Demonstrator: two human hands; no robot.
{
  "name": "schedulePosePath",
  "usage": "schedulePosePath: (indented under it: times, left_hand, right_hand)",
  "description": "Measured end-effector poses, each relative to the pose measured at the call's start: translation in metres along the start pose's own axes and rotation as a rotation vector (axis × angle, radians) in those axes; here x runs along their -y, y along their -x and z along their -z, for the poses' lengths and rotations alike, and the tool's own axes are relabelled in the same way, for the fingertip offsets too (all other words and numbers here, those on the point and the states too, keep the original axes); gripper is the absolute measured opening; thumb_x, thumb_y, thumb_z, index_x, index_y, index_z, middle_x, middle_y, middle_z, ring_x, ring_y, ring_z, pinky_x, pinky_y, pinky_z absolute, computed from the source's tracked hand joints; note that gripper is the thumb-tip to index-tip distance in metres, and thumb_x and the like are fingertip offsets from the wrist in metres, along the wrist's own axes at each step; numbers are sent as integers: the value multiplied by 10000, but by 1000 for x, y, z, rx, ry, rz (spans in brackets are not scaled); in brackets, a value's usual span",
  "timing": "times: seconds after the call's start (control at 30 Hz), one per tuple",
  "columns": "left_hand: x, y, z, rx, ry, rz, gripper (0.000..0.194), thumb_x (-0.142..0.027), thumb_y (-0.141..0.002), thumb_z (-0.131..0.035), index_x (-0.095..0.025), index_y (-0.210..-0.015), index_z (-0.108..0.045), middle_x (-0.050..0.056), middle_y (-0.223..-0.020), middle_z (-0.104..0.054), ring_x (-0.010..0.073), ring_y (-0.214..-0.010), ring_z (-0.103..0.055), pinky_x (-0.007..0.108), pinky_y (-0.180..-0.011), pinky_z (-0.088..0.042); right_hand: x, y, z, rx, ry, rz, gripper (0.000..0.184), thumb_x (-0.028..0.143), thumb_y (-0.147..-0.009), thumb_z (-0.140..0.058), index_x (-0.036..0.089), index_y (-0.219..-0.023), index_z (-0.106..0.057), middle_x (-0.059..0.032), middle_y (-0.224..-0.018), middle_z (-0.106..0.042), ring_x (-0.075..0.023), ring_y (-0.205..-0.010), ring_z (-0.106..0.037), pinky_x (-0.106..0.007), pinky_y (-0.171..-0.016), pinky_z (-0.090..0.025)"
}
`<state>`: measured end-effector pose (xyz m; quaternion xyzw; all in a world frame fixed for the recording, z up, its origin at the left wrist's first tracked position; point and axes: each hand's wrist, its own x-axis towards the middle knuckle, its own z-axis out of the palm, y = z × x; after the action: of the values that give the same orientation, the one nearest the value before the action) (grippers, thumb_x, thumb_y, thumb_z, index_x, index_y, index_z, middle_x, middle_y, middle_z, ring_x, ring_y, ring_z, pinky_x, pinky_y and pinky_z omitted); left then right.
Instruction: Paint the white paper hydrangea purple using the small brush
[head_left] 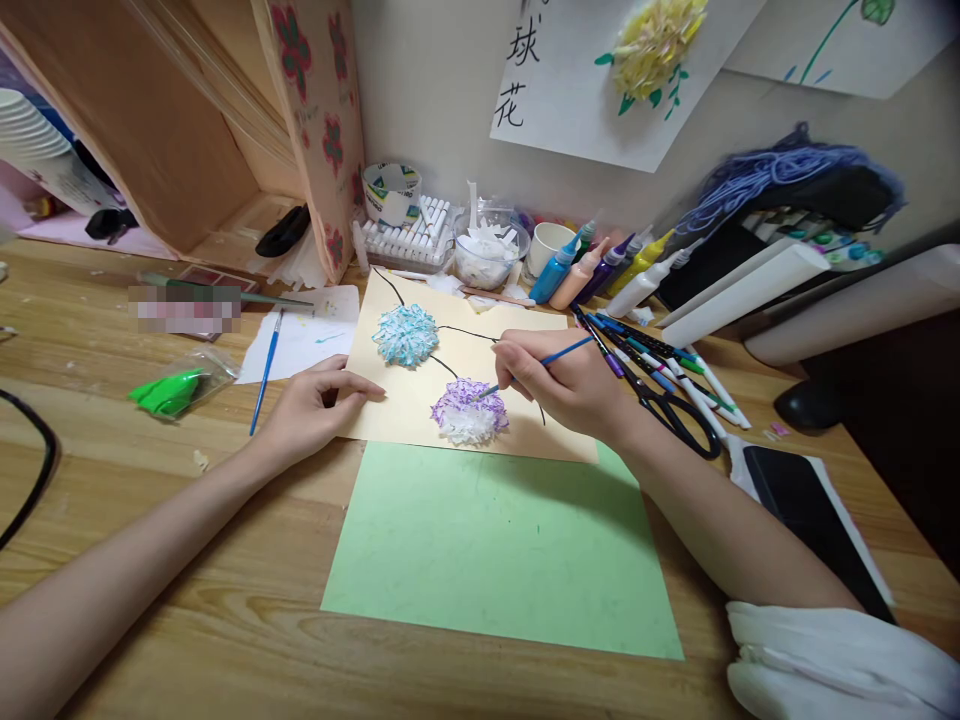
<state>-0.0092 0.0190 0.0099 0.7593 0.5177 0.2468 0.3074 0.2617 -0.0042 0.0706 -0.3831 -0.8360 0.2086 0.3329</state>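
Head view: one desk, two hands at work.

Item, brush (pixel 568 350): thin, blue-handled, held over the cream sheet. Long axis slants from upper right to lower left; handle end points to the far right, bristle end points down and left, at the purple-and-white flower (pixel 469 415). Whether the bristles touch or sit just above the petals cannot be told.

Item, right hand (pixel 570 380): thumb and fingers pinching the brush.

Item, left hand (pixel 311 405): fingers loosely curved, fingertips resting on the left edge of the cream sheet (pixel 397 412); thumb beside the forefinger.

Item, cream sheet: lies flat, long side running left to right, its near edge overlapping the green sheet (pixel 502 550). Bears black drawn lines and two raised flowers, the blue-and-white flower (pixel 406 336) being farther off and to the left.

Item, second brush (pixel 266 373): blue, beside the left hand, partly on a white paper piece (pixel 330 330), slanting lengthwise away from the wearer.

Item, bowl (pixel 487 268): clear, filled with white scraps, beyond the cream sheet.

Item, blue bottle (pixel 553 277): tilted, nozzle pointing up and right.
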Motion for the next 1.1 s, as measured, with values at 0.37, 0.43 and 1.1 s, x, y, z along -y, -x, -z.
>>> schedulePosePath:
  times: [0.37, 0.43, 1.1]
  left_hand:
    - [-2, -1, 0, 0, -27, 16, 278, -308, -796, -534, -201, -831, -789, -7, -680, -461, 127, -571, -426, 258, -578, -392]
    - [-1, -1, 0, -1, -23, 9, 277, -309, -798, -535, -203, -829, -788, -9, -677, -460, 125, -567, -424, 256, -570, -386]
    - [5, -2, 1, 3, -50, -20, 281, -322, -808, -530, -212, -857, -785, -12, -677, -446, 127, -561, -410, 263, -548, -334]
  right_hand:
    - [1, 1, 10, -63, -20, -39, 497, 465, -989, -329, 195, -610, -501, 21, -514, -467, -98, -506, -455, -265, -560, -328]
    - [2, 2, 18, -91, 29, -99, 532, 528, -974, -313, 202, -602, -508, 12, -503, -467, -112, -511, -467, -274, -554, -326]
    - [-29, -4, 58, 211, 428, -562, 480, 455, -965, -390, 188, -591, -529, 2, -483, -512, -114, -451, -438, -293, -536, -284]
